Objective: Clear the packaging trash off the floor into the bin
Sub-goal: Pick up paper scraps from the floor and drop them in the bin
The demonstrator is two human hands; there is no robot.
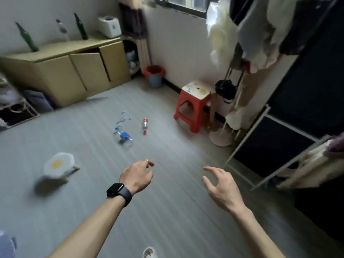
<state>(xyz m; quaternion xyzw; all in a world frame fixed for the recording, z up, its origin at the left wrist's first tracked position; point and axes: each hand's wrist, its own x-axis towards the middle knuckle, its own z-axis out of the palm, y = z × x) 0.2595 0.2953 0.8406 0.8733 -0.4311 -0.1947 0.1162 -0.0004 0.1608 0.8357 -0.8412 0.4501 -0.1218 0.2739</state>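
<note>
Out over the grey floor (167, 211) both hands hover empty, left hand (138, 175) loosely curled, right hand (219, 185) spread, blue-label bottle (123, 136) and red-label bottle (144, 125) lying ahead, bin (154, 76) by the far wall, so best take one bottle per hand.

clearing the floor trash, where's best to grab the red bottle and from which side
Take the red bottle round its middle, from above, fingers across its width. It lies flat on the floor, length running away from you, so both round sides are free; the blue bottle lies apart on its left. The empty left hand looks nearer.
</note>
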